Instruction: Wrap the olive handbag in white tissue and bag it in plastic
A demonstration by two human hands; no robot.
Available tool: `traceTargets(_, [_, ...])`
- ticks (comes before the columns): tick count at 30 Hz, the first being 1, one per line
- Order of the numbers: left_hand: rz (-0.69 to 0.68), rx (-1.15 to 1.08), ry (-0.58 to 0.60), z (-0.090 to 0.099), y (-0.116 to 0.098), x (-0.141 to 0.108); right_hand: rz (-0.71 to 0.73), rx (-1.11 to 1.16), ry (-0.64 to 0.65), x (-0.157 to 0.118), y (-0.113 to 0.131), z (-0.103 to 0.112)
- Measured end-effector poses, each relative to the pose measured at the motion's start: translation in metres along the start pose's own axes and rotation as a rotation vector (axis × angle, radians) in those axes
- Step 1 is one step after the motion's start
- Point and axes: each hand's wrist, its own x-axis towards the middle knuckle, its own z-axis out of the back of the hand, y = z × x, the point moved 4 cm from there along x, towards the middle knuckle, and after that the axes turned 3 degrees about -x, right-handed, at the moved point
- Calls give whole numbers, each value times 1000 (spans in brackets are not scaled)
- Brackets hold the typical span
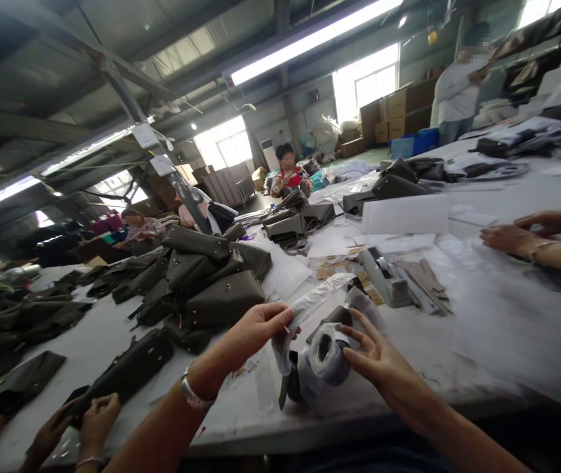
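My left hand (270,323), with a silver bracelet at its wrist, pinches a strip of white wrapping (320,295) near the front edge of the table. My right hand (372,348) has its fingers bent round the right side of a dark rolled strap (328,351) wrapped in clear or white film. A dark strap end (288,384) hangs out on the roll's left side. Just behind the roll lies a dark, partly wrapped piece (334,322).
Dark bags (226,295) are piled left of centre on the white table (241,420). A grey tape dispenser (386,279) stands behind my right hand. Other people's hands work at the lower left (98,420) and right (517,240).
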Motion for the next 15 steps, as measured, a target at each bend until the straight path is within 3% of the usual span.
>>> traceTargets(6, [-30,-135,-108,-6,7,7,28,23,43,19,-5,-12])
traceTargets(12, [-70,-176,-154,-7,9,10,-20,269,-30,33,-12,-50])
traceTargets(15, [-95,-162,-184,-5,10,11,30,368,-64,39,-9,-69])
